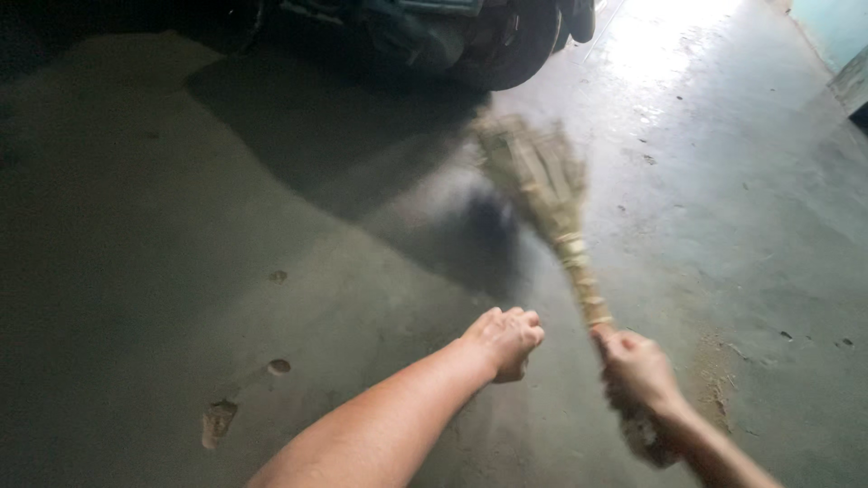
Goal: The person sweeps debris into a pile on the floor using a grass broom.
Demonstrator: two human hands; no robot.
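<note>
over concrete floor (pixel 181 226): right hand (pixel 637 369) clenched on straw broom (pixel 547 194), bristles blurred ahead near vehicle tyre (pixel 515 45). left hand (pixel 506 339) fisted, holding nothing. risk: wide swing strikes tyre, raises dust.

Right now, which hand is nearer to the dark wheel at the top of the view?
Left, narrowly. The left hand is a closed fist, empty, below the wheel. The right hand grips the broom handle lower and further right.

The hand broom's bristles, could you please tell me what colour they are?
Pale straw-yellow bristles, blurred, in the head view.
</note>
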